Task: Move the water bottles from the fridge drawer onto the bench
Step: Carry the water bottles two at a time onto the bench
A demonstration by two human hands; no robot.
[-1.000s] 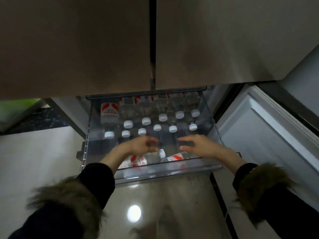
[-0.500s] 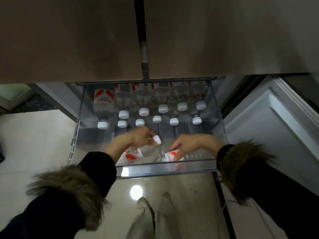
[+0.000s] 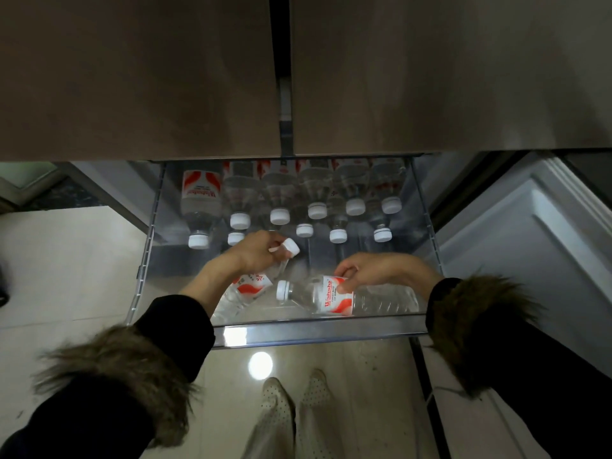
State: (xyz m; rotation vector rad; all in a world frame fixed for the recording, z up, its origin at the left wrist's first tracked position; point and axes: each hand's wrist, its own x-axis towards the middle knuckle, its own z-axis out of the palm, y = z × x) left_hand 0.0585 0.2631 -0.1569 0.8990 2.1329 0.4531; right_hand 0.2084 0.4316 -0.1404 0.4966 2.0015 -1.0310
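A clear fridge drawer stands pulled out below two closed brown doors. Several water bottles with white caps and red-white labels lie stacked at its back, caps toward me. My left hand is shut on the neck of a front bottle, tilting its cap end upward. My right hand grips the labelled middle of a second front bottle, which lies sideways with its cap pointing left.
An open lower fridge door juts out on the right. Glossy pale floor spreads to the left and below the drawer. My slippered feet stand just in front of the drawer. Fur-trimmed dark sleeves cover both arms.
Both hands dropped from hovering over the front bottles to closing on them. The left bottle's cap end has tipped up, and the right bottle has shifted under my right hand.
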